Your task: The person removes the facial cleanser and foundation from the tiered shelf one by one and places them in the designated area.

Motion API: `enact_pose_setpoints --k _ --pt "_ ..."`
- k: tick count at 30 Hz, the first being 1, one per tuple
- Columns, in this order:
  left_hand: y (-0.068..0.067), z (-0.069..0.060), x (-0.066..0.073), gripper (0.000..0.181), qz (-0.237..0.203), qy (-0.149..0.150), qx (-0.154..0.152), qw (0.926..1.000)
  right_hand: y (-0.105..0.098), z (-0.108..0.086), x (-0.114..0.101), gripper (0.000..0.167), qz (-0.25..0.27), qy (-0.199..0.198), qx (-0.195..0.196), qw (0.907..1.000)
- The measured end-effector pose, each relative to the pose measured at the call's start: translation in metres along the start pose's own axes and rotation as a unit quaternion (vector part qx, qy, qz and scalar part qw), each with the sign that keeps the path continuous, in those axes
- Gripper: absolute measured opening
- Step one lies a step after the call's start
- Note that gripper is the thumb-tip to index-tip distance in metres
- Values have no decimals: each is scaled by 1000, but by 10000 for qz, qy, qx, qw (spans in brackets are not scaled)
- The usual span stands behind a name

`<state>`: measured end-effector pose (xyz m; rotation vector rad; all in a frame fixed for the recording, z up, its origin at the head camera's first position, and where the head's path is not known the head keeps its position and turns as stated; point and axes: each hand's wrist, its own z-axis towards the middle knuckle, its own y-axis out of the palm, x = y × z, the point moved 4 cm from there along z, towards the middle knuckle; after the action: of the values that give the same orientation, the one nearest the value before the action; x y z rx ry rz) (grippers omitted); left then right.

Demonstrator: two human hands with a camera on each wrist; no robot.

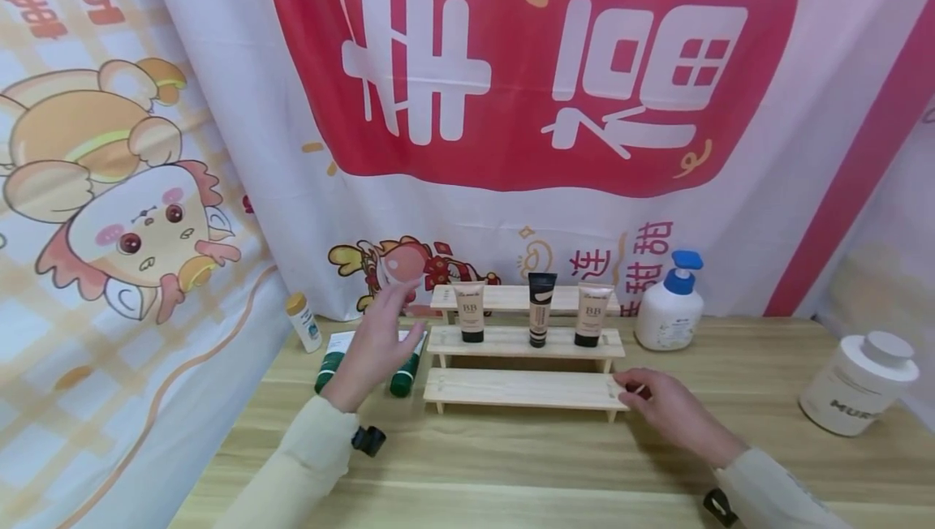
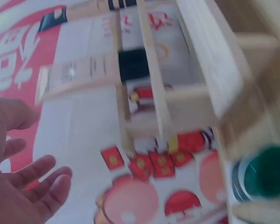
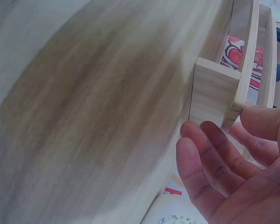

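Observation:
A three-step wooden display rack (image 1: 519,387) stands on the table. On its middle step are two beige BB cream tubes (image 1: 471,308) and, between them, a black-topped beige tube (image 1: 540,314). My right hand (image 1: 668,407) holds the right end of the lowest step. In the right wrist view the thumb lies at the step's edge (image 3: 238,109), the fingers bent beside its leg. Near the rack's left end, my left hand (image 1: 380,342) hovers with fingers spread, holding nothing. Below it lie two white-and-green tubes (image 1: 407,373), partly hidden by that hand.
At the far left stands a small white bottle with a yellow cap (image 1: 303,323). A white pump bottle with a blue top (image 1: 668,316) is right of the rack, and a white lidded jar (image 1: 855,387) is further right. A printed cloth (image 1: 526,212) hangs behind the table.

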<state>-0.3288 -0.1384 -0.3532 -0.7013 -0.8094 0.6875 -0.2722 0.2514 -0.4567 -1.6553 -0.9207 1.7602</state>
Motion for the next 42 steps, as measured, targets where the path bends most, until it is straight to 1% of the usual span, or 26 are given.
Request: enact_pose_setpoints --k 4,7,10,13,17,22,27,29,32,36,39,42 --pt "8 11 20 61 6 448 150 9989 0 -1 0 29 -15 -2 19 10000" --pt "14 17 28 63 -34 717 132 9973 0 -1 -1 30 -18 3 37 10000" --pt "20 19 32 64 -31 877 81 9961 0 -1 -1 30 -28 -2 40 10000" --pt "25 19 33 59 -53 952 57 9954 1 0 0 30 -42 23 33 10000" --pt "28 18 34 56 -110 1041 94 9945 2 2 1 29 -84 41 38 9999" --pt "29 18 36 61 -32 1065 92 9943 2 1 1 29 -79 73 21 9999" --pt "32 18 36 58 -23 1005 112 9949 2 0 0 29 -37 55 33 10000" --pt "36 18 33 59 -119 935 118 9955 2 0 0 29 -32 21 50 10000" --pt "45 18 28 62 -381 723 77 9966 2 0 0 29 -37 -52 81 9999" --pt "55 19 22 64 -740 541 120 9957 2 1 1 29 -28 -140 101 9998" --pt "60 20 21 64 -750 603 260 9950 2 0 1 30 -27 -132 84 9999" --pt "65 22 20 65 -620 697 393 9949 2 0 1 31 -28 -80 48 10000"
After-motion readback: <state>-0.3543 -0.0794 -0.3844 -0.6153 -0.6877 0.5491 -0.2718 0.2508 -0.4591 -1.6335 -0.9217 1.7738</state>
